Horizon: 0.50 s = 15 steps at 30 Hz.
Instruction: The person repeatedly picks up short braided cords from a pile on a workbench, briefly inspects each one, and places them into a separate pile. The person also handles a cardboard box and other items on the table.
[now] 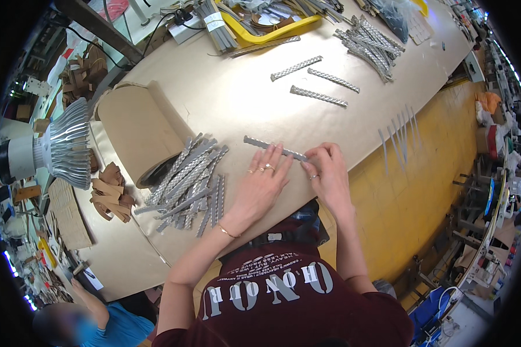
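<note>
a narrow strip of silver plaited braid with a flat grey band along it (257, 141) lies on the broad table covered in smooth tan sheeting (214, 81), slanting just ahead of the person. the left hand (264, 176) lies across its middle, fingers straight and slightly spread, pressing from above with nothing gripped. the right hand (328, 163) has thumb and forefinger drawn together at the right end, seemingly pinching it; the other fingers curl, and that tip is hidden beneath them.

the strip looks very light, bendable yet springy enough to lie fairly straight, and hard to break. the braid may fray or spread at a cut end, and the smooth sheeting could let it slide, so flat fingers along the middle and a pinch close to the end seem the best holds.

a loose heap of similar grey and silver strips (185, 179) sits left of the left hand; its crossed pieces would probably snag, so one is best lifted by a free end.
</note>
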Tool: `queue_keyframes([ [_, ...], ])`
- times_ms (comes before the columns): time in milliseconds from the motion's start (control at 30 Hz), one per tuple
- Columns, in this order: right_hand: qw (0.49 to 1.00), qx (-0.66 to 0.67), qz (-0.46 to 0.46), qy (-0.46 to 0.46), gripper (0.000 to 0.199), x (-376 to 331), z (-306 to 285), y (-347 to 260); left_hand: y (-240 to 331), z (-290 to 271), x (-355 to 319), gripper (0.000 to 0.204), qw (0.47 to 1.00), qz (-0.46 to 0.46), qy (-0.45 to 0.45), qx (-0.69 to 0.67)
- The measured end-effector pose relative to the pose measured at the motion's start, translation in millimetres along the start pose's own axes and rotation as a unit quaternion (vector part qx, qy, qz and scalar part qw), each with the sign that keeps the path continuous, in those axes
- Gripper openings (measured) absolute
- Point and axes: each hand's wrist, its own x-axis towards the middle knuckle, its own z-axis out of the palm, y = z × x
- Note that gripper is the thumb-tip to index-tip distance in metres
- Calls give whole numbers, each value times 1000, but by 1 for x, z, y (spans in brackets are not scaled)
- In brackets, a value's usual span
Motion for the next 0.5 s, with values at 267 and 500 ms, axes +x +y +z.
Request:
queue_keyframes([
  [267, 998, 18, 53, 16, 20, -8, -2, 0, 9, 6, -1, 58, 999, 5, -54, -9],
  [500, 997, 7, 65, 41, 18, -8, 4, -2, 12, 7, -1, 58, 998, -7, -56, -10],
])
